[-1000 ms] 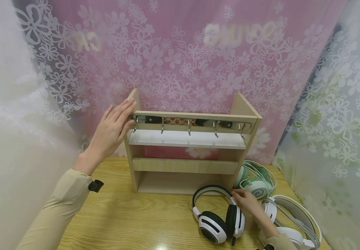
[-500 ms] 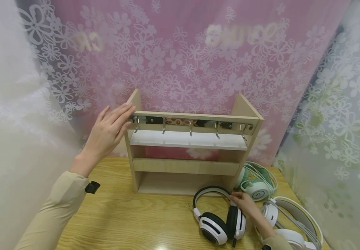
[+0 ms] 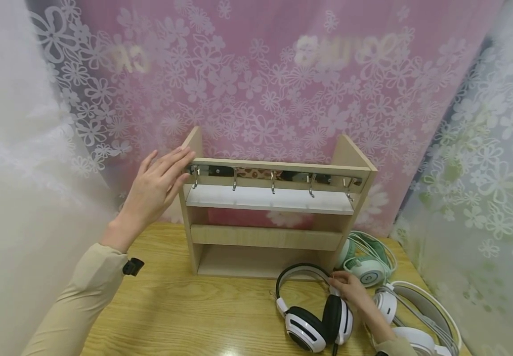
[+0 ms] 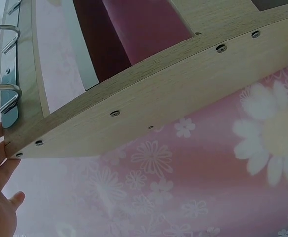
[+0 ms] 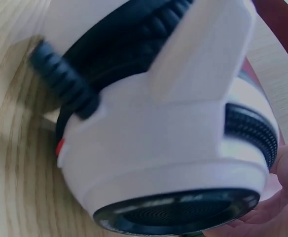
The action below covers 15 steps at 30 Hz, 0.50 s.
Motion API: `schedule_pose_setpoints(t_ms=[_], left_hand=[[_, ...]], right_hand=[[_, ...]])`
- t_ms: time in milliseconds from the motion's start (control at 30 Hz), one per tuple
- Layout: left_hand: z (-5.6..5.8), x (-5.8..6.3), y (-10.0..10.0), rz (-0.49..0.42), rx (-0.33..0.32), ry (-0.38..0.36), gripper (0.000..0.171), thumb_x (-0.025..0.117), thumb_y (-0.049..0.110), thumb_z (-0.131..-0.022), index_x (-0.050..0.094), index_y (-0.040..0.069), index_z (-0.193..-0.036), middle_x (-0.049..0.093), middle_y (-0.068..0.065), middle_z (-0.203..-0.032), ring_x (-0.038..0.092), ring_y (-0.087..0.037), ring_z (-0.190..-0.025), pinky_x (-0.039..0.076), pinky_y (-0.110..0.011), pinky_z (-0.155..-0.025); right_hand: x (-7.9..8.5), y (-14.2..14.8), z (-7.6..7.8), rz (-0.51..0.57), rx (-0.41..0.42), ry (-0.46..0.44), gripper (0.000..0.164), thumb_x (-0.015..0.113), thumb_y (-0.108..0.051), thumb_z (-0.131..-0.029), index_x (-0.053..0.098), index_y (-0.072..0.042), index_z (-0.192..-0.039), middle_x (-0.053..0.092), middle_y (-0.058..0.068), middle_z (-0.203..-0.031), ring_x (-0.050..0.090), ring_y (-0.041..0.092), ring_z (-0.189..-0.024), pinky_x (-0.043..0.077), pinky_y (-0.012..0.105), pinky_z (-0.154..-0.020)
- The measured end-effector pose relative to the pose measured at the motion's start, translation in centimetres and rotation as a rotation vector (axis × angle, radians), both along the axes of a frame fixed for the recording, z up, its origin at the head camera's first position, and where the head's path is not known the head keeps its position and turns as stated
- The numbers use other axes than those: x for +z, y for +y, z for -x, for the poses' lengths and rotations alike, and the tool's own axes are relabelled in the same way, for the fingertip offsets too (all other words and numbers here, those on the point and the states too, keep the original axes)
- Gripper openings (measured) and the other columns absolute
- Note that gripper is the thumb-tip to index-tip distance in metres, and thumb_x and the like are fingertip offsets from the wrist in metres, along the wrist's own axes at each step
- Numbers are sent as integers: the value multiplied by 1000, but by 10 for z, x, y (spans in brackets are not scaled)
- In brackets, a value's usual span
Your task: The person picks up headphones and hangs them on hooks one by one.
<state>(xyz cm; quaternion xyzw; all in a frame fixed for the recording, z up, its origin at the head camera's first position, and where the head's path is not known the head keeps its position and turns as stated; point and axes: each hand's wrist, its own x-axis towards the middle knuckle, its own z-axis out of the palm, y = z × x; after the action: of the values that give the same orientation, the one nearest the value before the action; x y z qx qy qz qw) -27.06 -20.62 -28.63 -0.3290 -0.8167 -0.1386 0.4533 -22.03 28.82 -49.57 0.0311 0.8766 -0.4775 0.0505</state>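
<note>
Five bent silver metal hooks line the top front rail of the pale wooden shelf unit, above and well apart from the right hand, and not one headset hangs from them! Early going, I'd judge: the one thing done is that the glossy white-and-black over-ear headset is taken in hand, and carrying it off anywhere is left undone. It sits right at the grip, arched band rising beside the fingertips, ear cups just below them, low over the yellow wood-grain table in front of the shelf. Is it resting or a touch raised? Cannot tell. Now that right hand: fingers bent in, pinching the slider end of the band just above the nearer cup, though the wrist view hides the actual contact behind the cup. Two more wait untouched beside the grip: a mint-green-and-white corded headset just beyond it, a white-and-grey corded headset near the wrist. And far across, the left hand lies with fingers straight, pinching nothing, pressed flat at the shelf's upper corner, perhaps steadying it.
</note>
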Motion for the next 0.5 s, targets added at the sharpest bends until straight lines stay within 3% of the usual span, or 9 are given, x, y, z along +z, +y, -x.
schedule_pose_setpoints(t_ms=[233, 500], left_hand=[[-1, -1, 0, -4, 15, -9, 54, 68, 14, -96, 53, 12, -148, 56, -9, -148, 50, -29, -139, 20, -55, -122], [-1, -1, 1, -13, 13, -15, 52, 67, 14, -97, 54, 12, -147, 56, -10, -147, 50, -31, -138, 21, -56, -122]], right_hand=[[3, 8, -3, 214, 69, 8, 62, 68, -29, -96, 45, 21, -125, 71, 20, -108, 62, 9, -84, 53, 25, -69], [23, 4, -5, 165, 125, -122, 67, 58, -36, -104, 41, 12, -148, 58, 29, -136, 64, 33, -116, 56, 38, -89]])
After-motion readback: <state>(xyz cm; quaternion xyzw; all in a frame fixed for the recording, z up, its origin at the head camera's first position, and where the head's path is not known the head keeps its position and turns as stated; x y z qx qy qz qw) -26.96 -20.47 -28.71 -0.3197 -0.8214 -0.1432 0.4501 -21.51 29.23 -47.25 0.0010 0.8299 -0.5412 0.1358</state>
